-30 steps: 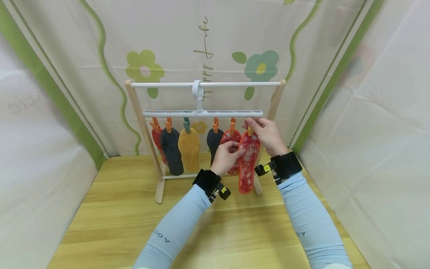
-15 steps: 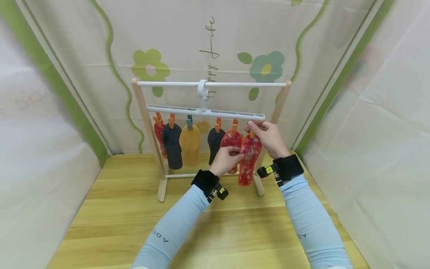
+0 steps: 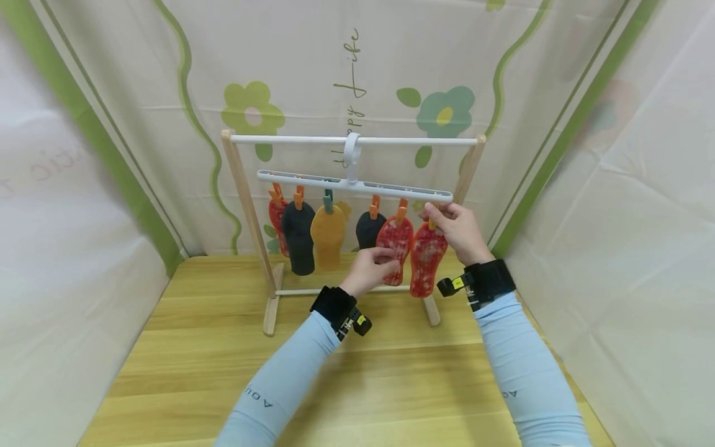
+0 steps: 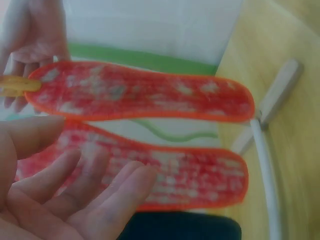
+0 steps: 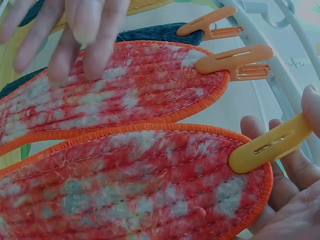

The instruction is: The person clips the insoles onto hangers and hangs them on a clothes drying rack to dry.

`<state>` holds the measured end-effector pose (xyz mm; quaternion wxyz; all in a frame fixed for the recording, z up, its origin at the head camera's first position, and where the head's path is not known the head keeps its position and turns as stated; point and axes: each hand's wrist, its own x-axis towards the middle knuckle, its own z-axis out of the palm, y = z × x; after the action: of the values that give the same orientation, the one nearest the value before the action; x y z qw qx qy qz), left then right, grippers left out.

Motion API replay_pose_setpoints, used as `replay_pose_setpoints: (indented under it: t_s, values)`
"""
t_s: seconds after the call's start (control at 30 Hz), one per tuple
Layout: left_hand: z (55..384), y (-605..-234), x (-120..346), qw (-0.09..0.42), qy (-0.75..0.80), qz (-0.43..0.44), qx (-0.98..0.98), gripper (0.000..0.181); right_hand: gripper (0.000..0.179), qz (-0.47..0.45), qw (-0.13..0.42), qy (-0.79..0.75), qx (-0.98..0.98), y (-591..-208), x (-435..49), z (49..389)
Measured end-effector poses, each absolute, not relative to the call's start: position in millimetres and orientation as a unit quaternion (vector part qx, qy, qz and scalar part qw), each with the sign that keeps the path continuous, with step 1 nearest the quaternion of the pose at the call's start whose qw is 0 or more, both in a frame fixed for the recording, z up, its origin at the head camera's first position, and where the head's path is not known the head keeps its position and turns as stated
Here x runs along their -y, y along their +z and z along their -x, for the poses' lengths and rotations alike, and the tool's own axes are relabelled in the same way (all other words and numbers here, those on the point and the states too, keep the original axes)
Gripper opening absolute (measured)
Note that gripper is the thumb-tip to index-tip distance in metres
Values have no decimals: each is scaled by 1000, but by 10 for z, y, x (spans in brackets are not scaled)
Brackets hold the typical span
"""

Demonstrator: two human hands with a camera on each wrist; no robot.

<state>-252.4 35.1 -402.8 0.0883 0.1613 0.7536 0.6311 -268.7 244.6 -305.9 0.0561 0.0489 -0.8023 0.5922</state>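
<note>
At the right end of the white clip hanger (image 3: 313, 180) hangs a red patterned insole (image 3: 427, 264) with orange edging. Its top is in a yellow clothespin (image 5: 270, 145). My right hand (image 3: 462, 234) pinches that clothespin, thumb on its handle end and fingers behind. My left hand (image 3: 365, 273) is in front of a second red insole (image 3: 395, 241), fingers spread loosely with nothing between them. An orange clothespin (image 5: 235, 62) grips this second insole. Whether my left fingertips touch it, I cannot tell.
Further left on the hanger are dark insoles (image 3: 298, 239), a yellow insole (image 3: 328, 239) and another red insole (image 3: 278, 226). A wooden rack (image 3: 247, 214) with a white top bar (image 3: 413, 141) carries the hanger. It stands on a wood-grain table (image 3: 184, 354).
My left hand has let go of the right-end insole and moved left. The hanger has tilted, right end lower, and slid slightly right. My right hand has stayed at the yellow clothespin.
</note>
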Motion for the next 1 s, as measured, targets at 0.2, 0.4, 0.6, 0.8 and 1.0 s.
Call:
replay_pose_setpoints:
  t_s: [0.2,0.4,0.6,0.8,1.0]
  values:
    - [2470,-4089,-181,96,644,-144,-745,33,46,-51,45,584,809,-3042,-2491,2697]
    - [2410,-4159,26,74,635,-155,-753,33,51,-55,49,573,816,-3058,-2516,2683]
    - [2336,-4184,246,34,622,-161,-765,33,56,-52,57,566,821,-3072,-2580,2635]
    - [2248,-4166,495,-7,609,-141,-781,31,67,-55,59,536,840,-3083,-2694,2610]
    - [2119,-4166,920,-43,590,-134,-795,33,72,-42,82,491,866,-3116,-2830,2508]
